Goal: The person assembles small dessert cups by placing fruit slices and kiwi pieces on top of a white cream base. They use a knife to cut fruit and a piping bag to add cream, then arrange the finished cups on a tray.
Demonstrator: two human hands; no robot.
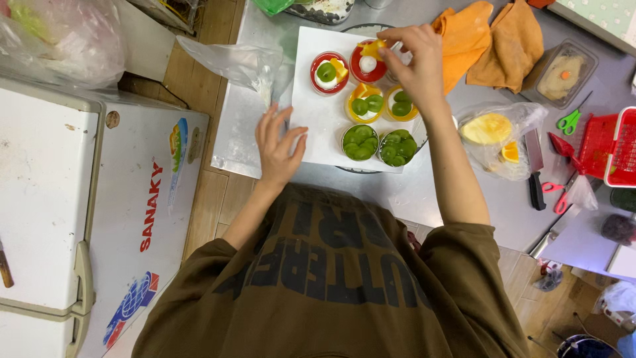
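Steel counter (424,199) bears a white board (318,119); orange cloths (490,40); scissors (568,121); a knife (534,169).

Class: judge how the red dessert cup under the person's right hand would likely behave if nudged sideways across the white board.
The red dessert cup is small and round, so it would probably slide, not tip. Its loose orange fruit slice, pinched by the right hand, might shift.

I have one view only — the head camera, looking almost straight down past the person's shoulders onto the worktop (424,199). It sits fairly near, the white board (318,119) just above centre — a chest freezer (86,199) left of it.
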